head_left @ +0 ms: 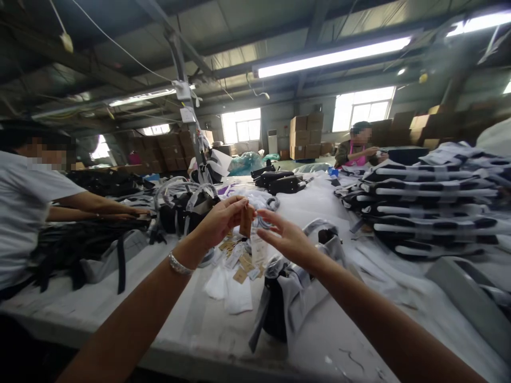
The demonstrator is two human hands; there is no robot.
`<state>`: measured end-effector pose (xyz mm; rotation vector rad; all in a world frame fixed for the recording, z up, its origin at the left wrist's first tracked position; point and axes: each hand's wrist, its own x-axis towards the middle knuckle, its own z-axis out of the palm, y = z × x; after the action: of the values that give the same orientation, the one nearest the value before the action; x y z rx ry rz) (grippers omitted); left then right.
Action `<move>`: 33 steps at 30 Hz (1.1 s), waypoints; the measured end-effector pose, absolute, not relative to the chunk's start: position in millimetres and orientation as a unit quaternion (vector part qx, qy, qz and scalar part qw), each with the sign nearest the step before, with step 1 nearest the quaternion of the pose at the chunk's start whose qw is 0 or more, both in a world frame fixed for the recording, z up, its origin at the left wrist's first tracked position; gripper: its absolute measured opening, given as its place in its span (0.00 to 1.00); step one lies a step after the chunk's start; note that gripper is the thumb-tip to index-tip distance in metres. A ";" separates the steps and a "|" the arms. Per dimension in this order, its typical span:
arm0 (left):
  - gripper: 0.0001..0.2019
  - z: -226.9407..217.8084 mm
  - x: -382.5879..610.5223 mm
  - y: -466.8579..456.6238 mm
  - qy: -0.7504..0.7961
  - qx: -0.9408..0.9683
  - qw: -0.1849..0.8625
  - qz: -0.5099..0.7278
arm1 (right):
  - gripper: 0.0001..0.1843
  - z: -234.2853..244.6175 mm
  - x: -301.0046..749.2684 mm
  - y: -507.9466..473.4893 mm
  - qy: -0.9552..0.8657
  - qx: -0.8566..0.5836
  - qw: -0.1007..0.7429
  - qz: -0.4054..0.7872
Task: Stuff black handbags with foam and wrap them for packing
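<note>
My left hand (221, 219) is raised over the table and pinches a small brown paper tag (246, 221) between thumb and fingers. My right hand (285, 236) is beside it, fingers spread, fingertips close to the tag. A silver bracelet (179, 264) is on my left wrist. Below the hands lie several loose brown tags (239, 266) and white paper pieces (229, 290). A grey and black bag (289, 290) stands on the table under my right forearm.
A tall stack of folded grey and black bags (431, 205) fills the right side. A person in a white shirt (24, 213) works at the left over dark bags (80, 244). Another person (359, 146) sits at the far end. Cardboard boxes (305, 135) stand behind.
</note>
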<state>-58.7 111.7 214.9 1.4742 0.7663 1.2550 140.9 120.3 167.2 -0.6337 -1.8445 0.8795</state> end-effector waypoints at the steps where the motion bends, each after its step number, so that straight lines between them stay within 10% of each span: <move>1: 0.11 218.7 -53.7 106.7 0.308 0.611 0.514 0.517 | 0.25 167.1 139.7 119.7 -0.746 -0.239 0.469 0.407; 9: 0.07 224.6 -36.6 83.6 0.261 0.565 0.588 0.517 | 0.21 168.0 161.3 100.6 -0.634 -0.260 0.494 0.535; 20: 0.24 226.9 -25.5 65.3 0.306 0.678 0.545 0.387 | 0.21 183.3 192.7 80.9 -0.781 -0.260 0.549 0.145; 26: 0.21 230.5 -18.2 63.8 0.241 0.653 0.565 0.442 | 0.34 172.7 183.4 74.9 -0.753 -0.251 0.525 0.306; 33: 0.19 229.6 -17.2 62.6 0.209 0.628 0.607 0.440 | 0.16 166.1 168.7 68.2 -0.716 -0.287 0.501 0.393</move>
<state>-17.2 62.6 229.6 1.4524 0.4828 1.0162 168.7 68.2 166.1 -0.6932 -1.7316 0.9493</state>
